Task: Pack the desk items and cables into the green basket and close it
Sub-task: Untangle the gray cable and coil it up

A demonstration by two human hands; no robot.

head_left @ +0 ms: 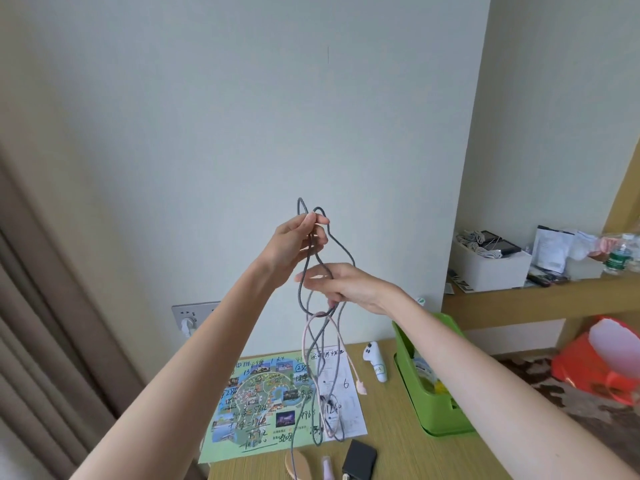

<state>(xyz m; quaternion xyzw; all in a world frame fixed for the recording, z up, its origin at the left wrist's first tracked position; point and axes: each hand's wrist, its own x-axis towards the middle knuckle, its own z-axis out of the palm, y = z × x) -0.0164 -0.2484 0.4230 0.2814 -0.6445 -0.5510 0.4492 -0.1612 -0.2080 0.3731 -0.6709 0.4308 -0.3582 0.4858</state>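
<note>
My left hand [298, 240] pinches the top loops of a braided grey cable [353, 261]. My right hand [344, 284] curls round it lower down. Both are raised above and left of the green basket [438, 426]. A thin pink cable [361, 386] dangles, tangled with the grey. Left of the smooth plastic basket, on the wood-grain desk [408, 459], lie a printed map [259, 393], a white controller [375, 362] and a black wallet [360, 459].

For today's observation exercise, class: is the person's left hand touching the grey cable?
Touching. The head view shows the left hand with its fingers pinched round the grey cable just below the cable's top loops.
</note>
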